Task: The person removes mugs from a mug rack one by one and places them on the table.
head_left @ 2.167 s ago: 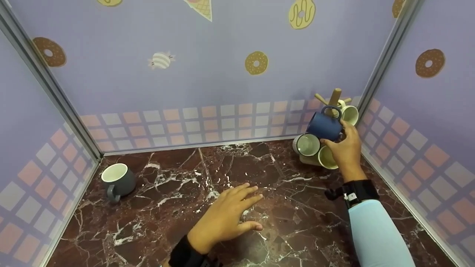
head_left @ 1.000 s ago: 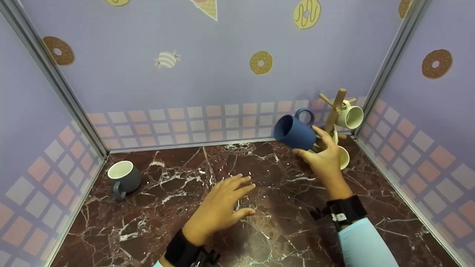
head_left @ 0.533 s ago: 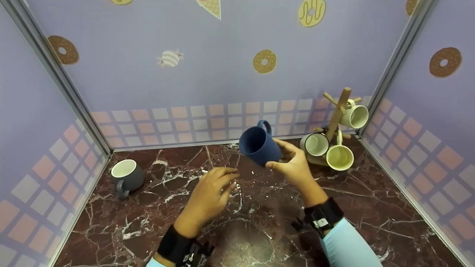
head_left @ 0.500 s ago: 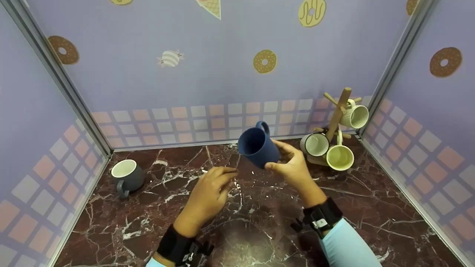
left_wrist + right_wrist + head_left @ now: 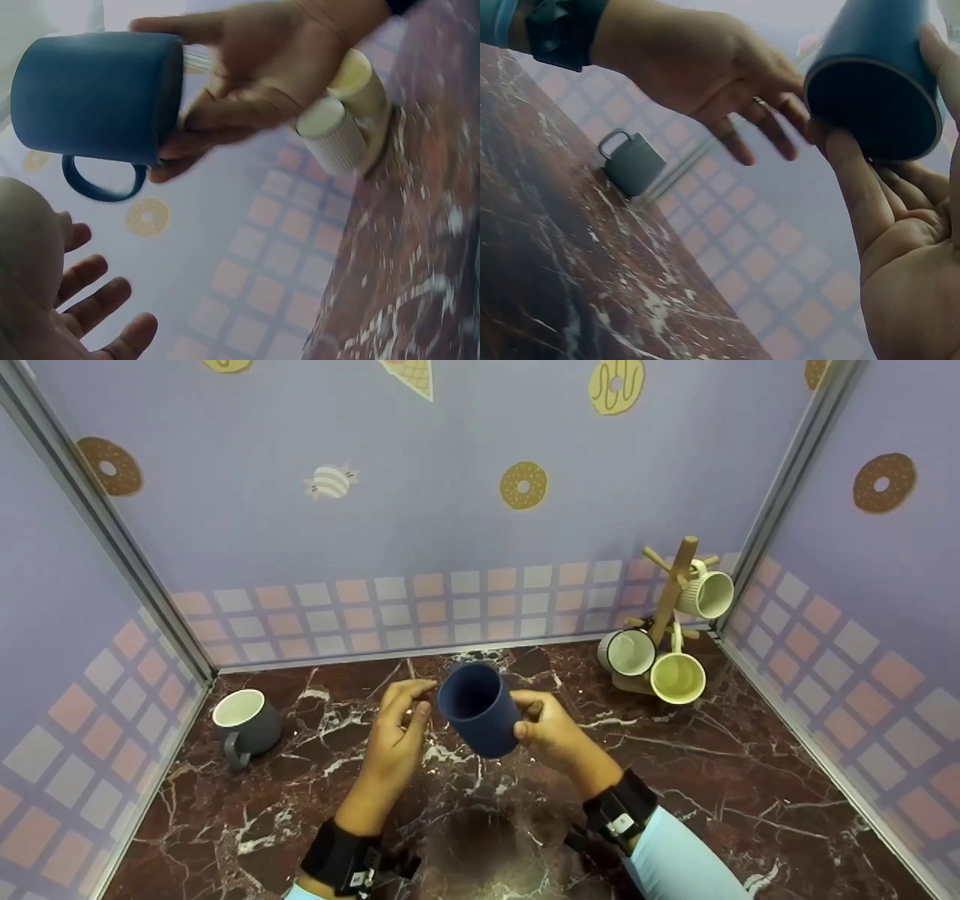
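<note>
A blue mug (image 5: 491,727) is held in the air over the middle of the table, its mouth tilted toward the left and the camera. My right hand (image 5: 553,735) grips it near its base, thumb on one side and fingers on the other. Just left of the mug is my left hand (image 5: 391,735), its fingers loosely bent and holding nothing. The left wrist view shows a gap between that palm (image 5: 30,262) and the mug, whose handle (image 5: 105,180) is in plain sight there. In the head view the handle is hidden.
A wooden mug tree (image 5: 673,596) stands at the back right with several pale mugs hanging on it, among them a yellowish mug (image 5: 679,686). On the left a dark grey mug (image 5: 259,729) sits upright on the marbled table (image 5: 300,825). Patterned walls enclose three sides.
My right hand has carried the blue mug from the mug tree leftward and down to mid-table, tilting its mouth toward the camera. My left hand has shifted left and its fingers have bent.
</note>
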`<state>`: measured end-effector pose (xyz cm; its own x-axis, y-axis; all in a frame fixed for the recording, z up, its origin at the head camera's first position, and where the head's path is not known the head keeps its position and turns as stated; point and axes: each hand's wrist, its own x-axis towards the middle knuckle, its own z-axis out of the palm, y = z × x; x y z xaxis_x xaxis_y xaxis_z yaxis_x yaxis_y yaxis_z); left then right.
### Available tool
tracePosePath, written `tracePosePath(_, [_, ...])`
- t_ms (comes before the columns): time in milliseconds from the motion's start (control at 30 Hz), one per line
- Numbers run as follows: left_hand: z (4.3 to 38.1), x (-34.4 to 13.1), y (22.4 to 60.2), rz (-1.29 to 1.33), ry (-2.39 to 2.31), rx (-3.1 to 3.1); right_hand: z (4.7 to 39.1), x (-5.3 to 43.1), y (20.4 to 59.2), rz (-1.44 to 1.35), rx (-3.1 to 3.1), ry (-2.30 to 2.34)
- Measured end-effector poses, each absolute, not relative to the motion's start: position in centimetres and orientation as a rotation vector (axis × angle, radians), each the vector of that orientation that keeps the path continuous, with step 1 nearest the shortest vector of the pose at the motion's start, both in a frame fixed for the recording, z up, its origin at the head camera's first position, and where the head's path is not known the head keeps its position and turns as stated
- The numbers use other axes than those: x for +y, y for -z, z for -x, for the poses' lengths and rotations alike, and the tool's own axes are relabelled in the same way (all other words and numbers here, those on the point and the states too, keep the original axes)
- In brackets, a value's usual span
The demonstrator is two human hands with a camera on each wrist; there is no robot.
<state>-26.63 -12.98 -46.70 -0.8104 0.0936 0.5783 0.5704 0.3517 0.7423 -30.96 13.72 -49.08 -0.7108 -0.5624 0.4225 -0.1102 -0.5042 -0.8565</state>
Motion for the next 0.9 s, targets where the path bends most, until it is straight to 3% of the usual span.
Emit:
tracePosePath(533, [25.9, -13.6, 45.6, 0.781, 1.969, -2.080, 30.1, 11.8, 50.8, 1.131, 1.035, 2.126])
tracePosePath(900, [26.0, -14.6, 45.7, 1.218, 2.227, -1.963, 30.5, 12.4, 52.1, 1.174, 0.809, 2.086])
